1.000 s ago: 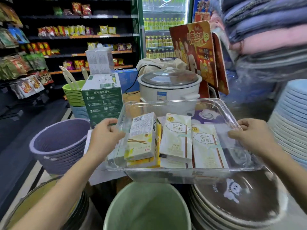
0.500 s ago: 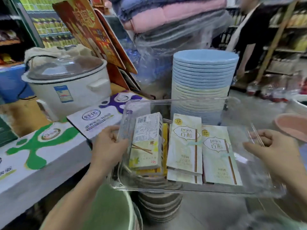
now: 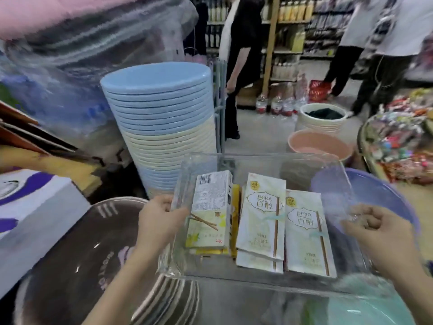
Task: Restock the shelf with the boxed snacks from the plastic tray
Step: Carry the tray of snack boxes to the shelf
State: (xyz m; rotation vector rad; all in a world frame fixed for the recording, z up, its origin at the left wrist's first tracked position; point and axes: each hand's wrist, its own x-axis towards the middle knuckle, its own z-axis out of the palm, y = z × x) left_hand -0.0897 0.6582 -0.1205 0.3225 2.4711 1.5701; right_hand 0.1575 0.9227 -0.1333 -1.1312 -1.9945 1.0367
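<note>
A clear plastic tray (image 3: 262, 158) is held in the air in front of me. My left hand (image 3: 159, 221) grips its left wall and my right hand (image 3: 375, 233) grips its right wall. Inside lie several boxed snacks: a yellow-green box (image 3: 209, 209) leaning at the left over yellow ones, a pale stick-biscuit box (image 3: 261, 216) in the middle on top of another, and one more pale box (image 3: 307, 235) at the right. Shelves of bottles (image 3: 295, 31) stand far across the aisle.
A tall stack of blue and cream basins (image 3: 161, 127) rises at the left. Dark basins (image 3: 77, 266) sit low left, a purple basin (image 3: 384, 195) at the right, a pink basin (image 3: 321, 146) and white bucket (image 3: 322, 118) on the floor. Two people (image 3: 241, 55) stand in the aisle; a sweets display (image 3: 403, 141) is right.
The view has swung right with the tray, from the rice cooker and snack shelves to the basin stack and the aisle with people. Both hands keep their grip on the tray.
</note>
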